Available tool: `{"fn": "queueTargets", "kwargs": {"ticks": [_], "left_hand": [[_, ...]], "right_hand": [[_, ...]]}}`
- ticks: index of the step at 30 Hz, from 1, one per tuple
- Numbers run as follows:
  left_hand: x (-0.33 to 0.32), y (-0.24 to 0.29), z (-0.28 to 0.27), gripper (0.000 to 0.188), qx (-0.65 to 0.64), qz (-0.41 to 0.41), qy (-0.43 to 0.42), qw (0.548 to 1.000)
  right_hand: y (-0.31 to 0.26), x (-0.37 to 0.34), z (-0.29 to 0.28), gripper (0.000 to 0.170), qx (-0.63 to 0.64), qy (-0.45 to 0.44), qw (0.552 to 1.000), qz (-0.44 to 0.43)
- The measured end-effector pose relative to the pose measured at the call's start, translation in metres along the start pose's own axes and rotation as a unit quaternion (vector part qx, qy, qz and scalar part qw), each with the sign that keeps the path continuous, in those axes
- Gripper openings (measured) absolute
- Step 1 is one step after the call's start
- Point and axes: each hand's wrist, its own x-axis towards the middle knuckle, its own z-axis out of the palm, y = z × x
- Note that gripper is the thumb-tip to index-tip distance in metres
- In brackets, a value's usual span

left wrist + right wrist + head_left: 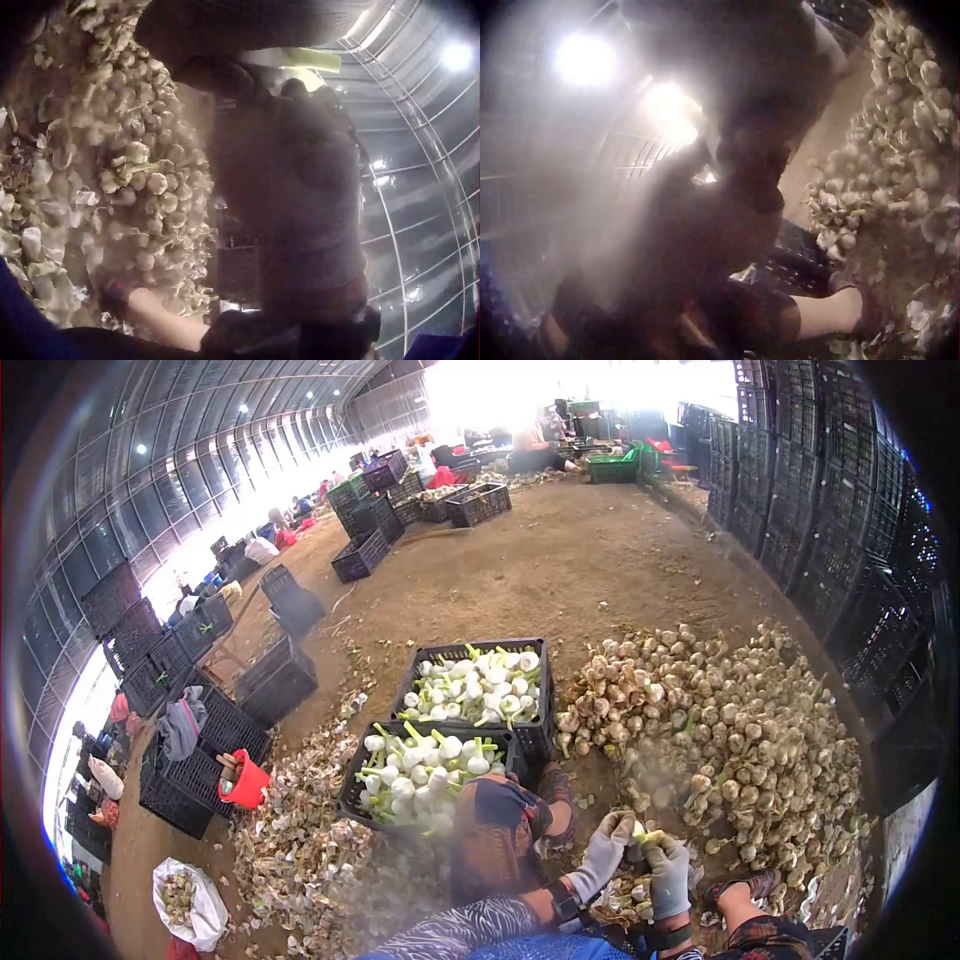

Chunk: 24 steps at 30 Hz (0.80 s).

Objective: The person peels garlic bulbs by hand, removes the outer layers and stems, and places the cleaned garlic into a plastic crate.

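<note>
Both hands wear pale grey work gloves and meet low in the head view, over loose peelings. My left hand [602, 852] and my right hand [668, 872] pinch a garlic bulb [648, 836] between them, most of it hidden by the fingers. Its pale green stem [319, 60] sticks out past the gloves in the left wrist view. In the right wrist view the gloves are dark and blurred. Just ahead lies a big heap of unpeeled garlic [745, 745]. Two black crates, a nearer one [350, 785] and a farther one [545, 710], hold peeled white bulbs with trimmed green stems.
Dry garlic skins [300, 850] litter the ground at left. A white sack [203, 905] and a red bucket [247, 785] stand farther left, beside black crates [175, 795]. Tall crate stacks [800, 480] line the right side. The person's knee [495, 840] is against the nearer crate.
</note>
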Motion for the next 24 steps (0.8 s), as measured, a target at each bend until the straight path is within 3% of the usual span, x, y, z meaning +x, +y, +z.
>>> {"fn": "queueTargets", "kwargs": {"ticks": [2,4,6,8,10,12,13,14,15,16,17,18,20,22,24], "left_hand": [[0.002,-0.002,-0.003,0.024,-0.011,0.007,-0.002,1.000],[0.000,0.007,-0.005,0.022,0.023,-0.158,-0.012,0.987],[0.000,0.006,-0.004,0.019,0.018,-0.117,-0.003,0.993],[-0.007,0.015,-0.005,0.026,-0.033,-0.211,-0.070,0.974],[-0.011,0.030,0.001,0.029,-0.017,-0.204,-0.117,0.972],[-0.020,0.026,0.004,0.033,-0.016,-0.279,-0.126,0.952],[-0.006,-0.013,-0.020,0.037,0.003,-0.215,-0.223,0.951],[-0.003,-0.023,-0.023,0.039,-0.009,-0.200,-0.220,0.955],[-0.007,0.000,-0.019,0.039,-0.036,-0.347,-0.200,0.916],[-0.012,0.016,-0.010,0.038,-0.112,-0.381,-0.199,0.896],[-0.016,0.014,-0.010,0.041,-0.106,-0.346,-0.198,0.911],[-0.019,0.020,-0.007,0.045,-0.144,-0.354,-0.222,0.897],[-0.017,0.021,-0.004,0.049,-0.174,-0.323,-0.260,0.893],[-0.015,0.024,-0.007,0.045,-0.134,-0.336,-0.319,0.876],[-0.025,0.030,0.001,0.038,-0.095,-0.335,-0.276,0.896]], "right_hand": [[0.013,0.003,0.001,0.013,0.037,0.018,0.999,0.001],[0.023,0.006,-0.007,0.014,-0.117,0.062,0.990,-0.051],[0.034,0.012,-0.013,0.014,-0.174,0.104,0.976,-0.082],[0.046,0.014,-0.019,0.014,-0.231,0.146,0.955,-0.111],[0.053,0.017,-0.023,0.012,-0.428,0.241,0.847,-0.202],[0.047,0.017,-0.024,0.015,-0.383,0.242,0.869,-0.198],[0.042,0.017,-0.023,0.017,-0.382,0.240,0.867,-0.212],[0.044,0.014,-0.026,0.023,-0.371,0.224,0.876,-0.213],[0.042,0.011,-0.029,0.028,-0.405,0.198,0.880,-0.150],[0.041,0.011,-0.030,0.027,-0.443,0.206,0.852,-0.188],[0.040,0.012,-0.028,0.023,-0.408,0.235,0.852,-0.229],[0.034,0.010,-0.027,0.017,-0.393,0.241,0.862,-0.210],[0.038,0.016,-0.036,0.014,-0.428,0.266,0.829,-0.243],[0.041,0.020,-0.049,0.015,-0.429,0.319,0.825,-0.181],[0.040,0.025,-0.072,0.019,-0.442,0.291,0.836,-0.143]]}}
